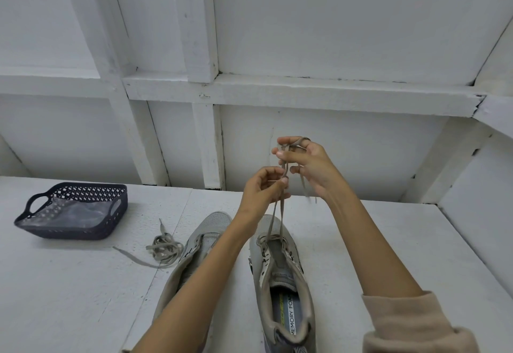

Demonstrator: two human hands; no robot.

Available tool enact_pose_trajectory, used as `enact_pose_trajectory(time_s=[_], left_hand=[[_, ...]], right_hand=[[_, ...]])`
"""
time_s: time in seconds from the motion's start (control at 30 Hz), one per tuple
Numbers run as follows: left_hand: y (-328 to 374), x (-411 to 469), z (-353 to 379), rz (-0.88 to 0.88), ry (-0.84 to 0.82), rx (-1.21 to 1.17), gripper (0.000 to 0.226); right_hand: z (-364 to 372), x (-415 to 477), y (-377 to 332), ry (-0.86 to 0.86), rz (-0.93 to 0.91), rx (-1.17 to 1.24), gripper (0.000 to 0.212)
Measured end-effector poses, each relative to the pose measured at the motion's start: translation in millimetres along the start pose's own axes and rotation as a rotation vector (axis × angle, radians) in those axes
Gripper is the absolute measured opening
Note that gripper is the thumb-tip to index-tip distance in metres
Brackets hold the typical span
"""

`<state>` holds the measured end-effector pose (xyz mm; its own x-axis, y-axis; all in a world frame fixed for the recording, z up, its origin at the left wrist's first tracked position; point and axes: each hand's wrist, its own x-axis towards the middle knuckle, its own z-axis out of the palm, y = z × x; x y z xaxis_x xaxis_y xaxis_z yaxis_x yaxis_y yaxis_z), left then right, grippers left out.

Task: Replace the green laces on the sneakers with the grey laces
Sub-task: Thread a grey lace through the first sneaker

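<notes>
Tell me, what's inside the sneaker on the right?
Inside the right sneaker, an insole printed MEMORY FOAM shows at the heel end. Further forward, the tongue covers the inside, so whatever lies toward the toe cannot be seen.

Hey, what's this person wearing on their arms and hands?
Both hands are bare: the left hand and right hand show no gloves, rings or watch. The right arm wears a loose beige sleeve with a thick cuff; the left forearm is uncovered in view.

One wide-angle camera, worn on the head, looks forward and down from close above the white painted desk [69,283] toward the white panelled wall [333,19] behind it.
</notes>
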<state>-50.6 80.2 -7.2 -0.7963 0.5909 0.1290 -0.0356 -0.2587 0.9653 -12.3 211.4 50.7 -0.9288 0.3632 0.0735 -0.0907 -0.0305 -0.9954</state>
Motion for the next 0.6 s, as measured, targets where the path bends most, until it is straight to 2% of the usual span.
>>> enact_pose_trajectory(time_s=[0.17, 0.37, 0.5, 0.6], left_hand=[[6.8, 4.8, 2.1, 0.003, -0.002, 0.019, 0.017], [4.8, 9.2, -5.9, -0.04, 0.18, 0.001, 0.017], [2.6, 6.5, -7.8, -0.039, 0.202, -0.009, 0.016], [1.3, 4.6, -10.1, -0.047, 0.261, -0.026, 0.019]], right_hand=[[-6.4, 7.8, 3.3, -0.039, 0.046, -0.055, 0.034], [-15.7, 3.8, 13.3, 0.121, 0.13, -0.071, 0.043], [-25.4, 2.2, 27.6, 0.196, 0.239, 0.211, 0.042], [-38.3, 5.6, 42.0, 0.273, 0.308, 0.442, 0.028]])
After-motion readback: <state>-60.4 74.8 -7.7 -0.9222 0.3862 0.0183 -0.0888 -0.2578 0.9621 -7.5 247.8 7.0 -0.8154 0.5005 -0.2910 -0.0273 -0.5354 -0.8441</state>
